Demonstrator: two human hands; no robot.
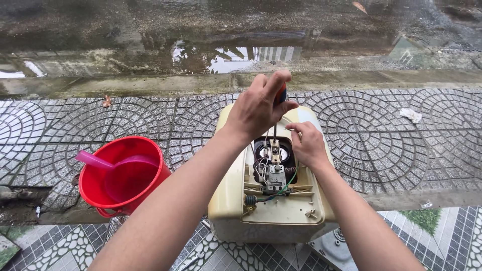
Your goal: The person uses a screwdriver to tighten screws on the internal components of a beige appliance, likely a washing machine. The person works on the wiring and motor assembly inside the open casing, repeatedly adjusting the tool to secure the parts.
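A cream-coloured plastic appliance casing (271, 216) lies on the paving with its cover off, showing a round black opening, a metal part and white, green and black wires (273, 170). My left hand (258, 108) is closed around the handle of a screwdriver (281, 94) held upright, its shaft running down into the opening. My right hand (307, 145) rests on the casing's right edge beside the opening, fingers bent against it.
A red bucket (150, 188) with a pink scoop (95, 160) inside stands to the left. Patterned paving tiles surround the casing; a wet road with puddles (226, 55) lies beyond a curb. A grey round part (334, 248) lies at the lower right.
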